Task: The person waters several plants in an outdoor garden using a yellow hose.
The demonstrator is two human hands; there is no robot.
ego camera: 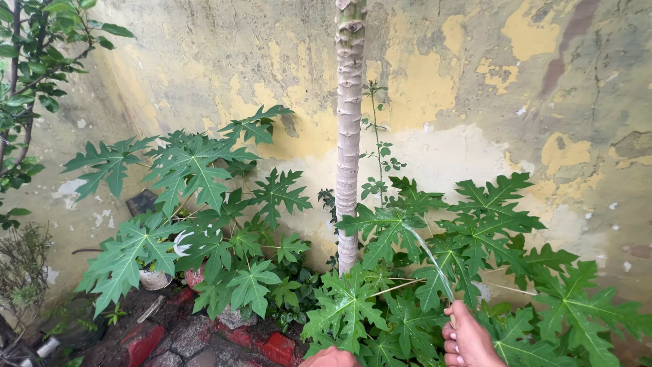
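Right hand closed round hose end; water jet arcs up-left onto papaya leaves. Left hand mostly hidden, grip indeterminate.

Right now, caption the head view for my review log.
Right hand sprays a thin water stream over young papaya plants beside a pale trunk.

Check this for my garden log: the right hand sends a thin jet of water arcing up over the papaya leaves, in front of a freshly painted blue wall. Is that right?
Not quite: the wall is no fresh blue but weathered yellow, with peeling, stained patches, as the head view shows. The rest holds: the right hand sends a thin jet of water arcing up over the papaya leaves.
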